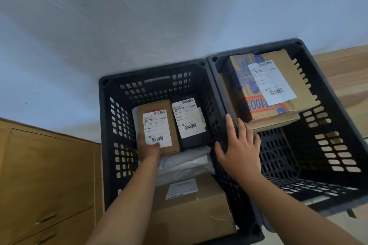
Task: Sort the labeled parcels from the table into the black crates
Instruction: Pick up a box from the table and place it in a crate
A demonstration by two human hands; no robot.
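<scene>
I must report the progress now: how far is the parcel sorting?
Done: the left black crate holds a black parcel and a large cardboard box; the right black crate holds a printed carton. In hand: the left hand holds a small brown labeled box inside the left crate; the right hand rests on the crates' rims. The table is out of view.

Left hand (148,150) gripping, right hand (240,145) spread flat
</scene>
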